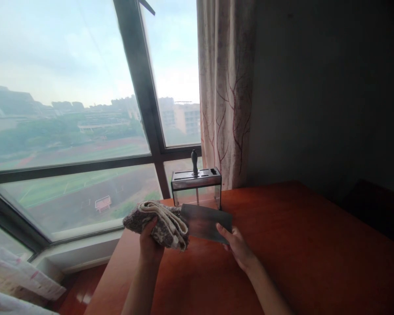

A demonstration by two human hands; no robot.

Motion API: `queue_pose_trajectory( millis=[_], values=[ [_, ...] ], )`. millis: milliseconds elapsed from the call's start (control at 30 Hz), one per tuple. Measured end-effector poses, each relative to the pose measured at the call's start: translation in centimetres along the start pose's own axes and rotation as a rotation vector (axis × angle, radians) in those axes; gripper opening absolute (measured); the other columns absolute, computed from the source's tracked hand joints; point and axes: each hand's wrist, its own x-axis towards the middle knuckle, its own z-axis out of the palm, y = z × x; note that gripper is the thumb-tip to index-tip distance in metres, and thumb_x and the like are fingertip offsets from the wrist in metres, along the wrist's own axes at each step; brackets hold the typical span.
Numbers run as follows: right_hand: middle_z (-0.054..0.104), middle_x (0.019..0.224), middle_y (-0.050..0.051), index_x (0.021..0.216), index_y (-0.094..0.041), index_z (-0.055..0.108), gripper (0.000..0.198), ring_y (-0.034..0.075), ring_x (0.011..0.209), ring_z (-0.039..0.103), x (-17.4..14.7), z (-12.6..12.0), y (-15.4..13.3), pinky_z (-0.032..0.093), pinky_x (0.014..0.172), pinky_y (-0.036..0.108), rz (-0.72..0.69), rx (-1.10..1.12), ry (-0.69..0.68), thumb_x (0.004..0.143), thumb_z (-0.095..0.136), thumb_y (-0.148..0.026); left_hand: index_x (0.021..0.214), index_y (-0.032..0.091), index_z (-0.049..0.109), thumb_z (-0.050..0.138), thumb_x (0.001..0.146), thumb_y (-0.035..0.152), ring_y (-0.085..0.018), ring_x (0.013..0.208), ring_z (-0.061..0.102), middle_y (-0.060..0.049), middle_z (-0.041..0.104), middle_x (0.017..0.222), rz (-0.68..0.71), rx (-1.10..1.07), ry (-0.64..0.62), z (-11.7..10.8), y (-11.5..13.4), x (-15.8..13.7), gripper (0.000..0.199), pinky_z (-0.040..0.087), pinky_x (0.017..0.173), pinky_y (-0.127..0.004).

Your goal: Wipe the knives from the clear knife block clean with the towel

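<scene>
My left hand (151, 236) is closed on a folded towel (160, 223), grey-brown and mottled with a cream border, its thumb pressed on the folds. From the right, my right hand (234, 245) grips a cleaver (205, 222) with a wide, dark rectangular blade. The thumb lies along the blade's near end, and the handle is hidden by the hand. The blade's far end comes up to the towel's right edge; whether they touch I cannot tell. Both are held above the reddish-brown table (298, 253).
Behind the hands, near the table's far edge, stands a clear-sided knife block (197, 175) with a dark slotted top. One knife handle (194, 162) sticks up from it. A patterned curtain (226, 96) and a large window (68, 87) border the table's far and left sides.
</scene>
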Motion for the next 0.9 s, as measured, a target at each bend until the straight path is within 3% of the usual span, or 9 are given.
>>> queue_pose_trajectory(
  millis=[167,333,467,600,700,800,900],
  values=[
    [0.044,0.046,-0.005,0.057,-0.018,0.053,0.05,0.009,0.042,0.036,-0.1,-0.4,-0.1,0.025,0.041,0.023,-0.123,-0.181,0.012,0.072,0.063,-0.064,0.092,0.015,0.069,0.073,0.062,0.016,-0.024,0.083,0.069,-0.003,0.072,0.084,0.114,0.1,-0.017,-0.3,0.1,0.5,0.03,0.055,0.079,-0.034],
    [0.05,0.05,-0.001,0.061,-0.016,0.059,0.046,0.011,0.045,0.041,-0.2,-1.1,-0.3,0.029,0.042,0.024,-0.192,-0.213,-0.002,0.071,0.067,-0.06,0.093,0.014,0.071,0.079,0.058,0.014,-0.02,0.076,0.067,-0.001,0.072,0.086,0.273,0.324,0.065,-1.8,-0.1,1.5,0.036,0.053,0.069,-0.027],
    [0.055,0.054,0.0,0.065,-0.015,0.063,0.041,0.012,0.048,0.044,-0.2,-1.9,-0.4,0.031,0.045,0.024,-0.205,-0.185,0.031,0.073,0.069,-0.056,0.088,0.014,0.073,0.079,0.056,0.007,-0.021,0.078,0.066,0.001,0.072,0.08,0.284,0.493,0.099,-2.6,0.2,2.0,0.033,0.05,0.065,-0.024],
    [0.063,0.061,0.002,0.068,-0.015,0.066,0.041,0.018,0.059,0.056,-0.2,-2.6,-0.6,0.042,0.054,0.027,-0.18,-0.077,0.121,0.068,0.073,-0.056,0.085,0.017,0.074,0.077,0.054,-0.001,-0.022,0.084,0.066,0.001,0.073,0.082,0.264,0.491,0.027,-2.4,0.5,1.9,0.037,0.05,0.066,-0.02],
    [0.068,0.069,0.003,0.072,-0.015,0.068,0.04,0.021,0.068,0.061,0.0,-3.0,-1.0,0.046,0.065,0.03,-0.156,-0.016,0.144,0.067,0.075,-0.054,0.086,0.016,0.073,0.076,0.055,0.004,-0.021,0.077,0.067,-0.001,0.073,0.081,0.178,0.467,-0.036,-2.0,0.6,1.4,0.033,0.053,0.063,-0.022],
    [0.071,0.079,0.003,0.084,-0.015,0.071,0.039,0.023,0.076,0.065,0.1,-3.3,-1.3,0.048,0.072,0.032,-0.084,0.055,0.138,0.067,0.076,-0.05,0.079,0.012,0.072,0.073,0.057,0.009,-0.023,0.064,0.068,-0.007,0.073,0.073,-0.098,0.396,-0.06,-2.1,1.0,0.8,0.022,0.056,0.057,-0.029],
    [0.072,0.083,0.004,0.089,-0.017,0.069,0.039,0.023,0.08,0.066,0.1,-3.5,-1.5,0.049,0.067,0.03,0.014,0.135,0.139,0.065,0.078,-0.046,0.076,0.009,0.071,0.068,0.06,0.008,-0.029,0.06,0.07,-0.013,0.072,0.067,-0.305,0.278,-0.083,-2.9,1.4,0.7,0.017,0.058,0.054,-0.036]
  ],
)
